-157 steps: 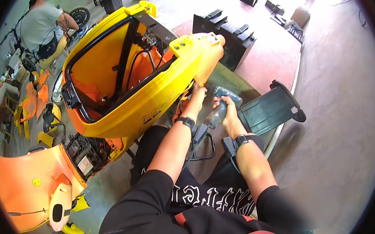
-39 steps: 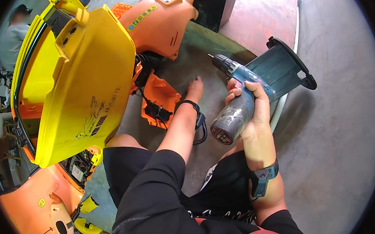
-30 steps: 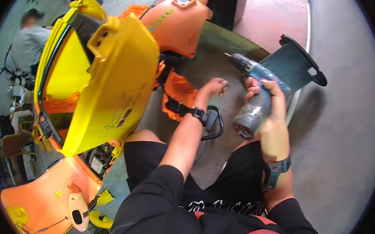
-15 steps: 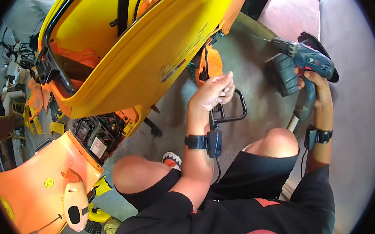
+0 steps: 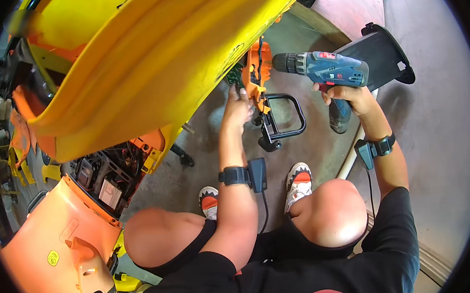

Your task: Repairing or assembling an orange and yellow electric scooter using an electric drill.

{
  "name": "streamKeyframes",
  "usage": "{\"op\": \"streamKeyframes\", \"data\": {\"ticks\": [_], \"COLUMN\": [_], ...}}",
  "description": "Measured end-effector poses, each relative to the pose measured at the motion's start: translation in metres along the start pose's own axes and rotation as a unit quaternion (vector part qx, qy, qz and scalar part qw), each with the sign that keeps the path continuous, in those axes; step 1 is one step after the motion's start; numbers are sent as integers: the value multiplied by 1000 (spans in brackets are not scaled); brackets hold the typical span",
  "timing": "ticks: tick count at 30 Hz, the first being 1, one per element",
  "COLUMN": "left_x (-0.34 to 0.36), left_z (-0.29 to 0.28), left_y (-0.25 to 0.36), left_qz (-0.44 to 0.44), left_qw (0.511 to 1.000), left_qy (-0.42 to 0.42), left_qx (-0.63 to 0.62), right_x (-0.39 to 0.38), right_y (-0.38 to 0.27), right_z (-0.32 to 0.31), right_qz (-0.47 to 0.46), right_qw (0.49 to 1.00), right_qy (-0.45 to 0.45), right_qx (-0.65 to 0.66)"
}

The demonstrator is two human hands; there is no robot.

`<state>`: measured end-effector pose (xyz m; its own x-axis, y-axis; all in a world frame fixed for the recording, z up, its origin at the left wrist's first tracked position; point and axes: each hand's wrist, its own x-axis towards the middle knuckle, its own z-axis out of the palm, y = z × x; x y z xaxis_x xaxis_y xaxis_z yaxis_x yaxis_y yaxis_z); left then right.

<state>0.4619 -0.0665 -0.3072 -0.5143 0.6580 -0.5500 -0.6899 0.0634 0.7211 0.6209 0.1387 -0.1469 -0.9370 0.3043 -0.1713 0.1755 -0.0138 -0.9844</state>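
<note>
My right hand is wrapped round the grip of a blue cordless drill, a finger by its trigger. The drill's black chuck points left at an orange plastic part with a dark cable along it; no bit can be made out. My left hand is closed against the lower left side of that orange part. What its fingers hold, if anything, is too small to see. Just below hangs a black tubular frame. Over my left hand slopes a large yellow body panel.
An orange panel and an opened compartment of black components lie to the left. A black bin-like container stands behind the drill. Near my right knee runs a pale pipe. Further back is a pinkish board.
My right hand has brought the drill left, its chuck now near the orange part. My left hand has moved up and left to that part. The view has shifted, and the yellow panel looms larger.
</note>
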Motion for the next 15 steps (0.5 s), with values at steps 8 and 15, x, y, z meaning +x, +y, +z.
{"op": "streamKeyframes", "data": {"ticks": [8, 15], "left_x": [21, 51], "left_z": [23, 98], "left_y": [-33, -50], "left_qz": [-27, -19], "left_qw": [995, 995], "left_qy": [-83, -92], "left_qx": [-47, -41], "right_x": [-7, -58], "right_y": [46, 45], "right_z": [-19, -40], "right_qz": [-50, -90], "right_qw": [983, 963], "right_qy": [89, 94], "right_qx": [155, 236]}}
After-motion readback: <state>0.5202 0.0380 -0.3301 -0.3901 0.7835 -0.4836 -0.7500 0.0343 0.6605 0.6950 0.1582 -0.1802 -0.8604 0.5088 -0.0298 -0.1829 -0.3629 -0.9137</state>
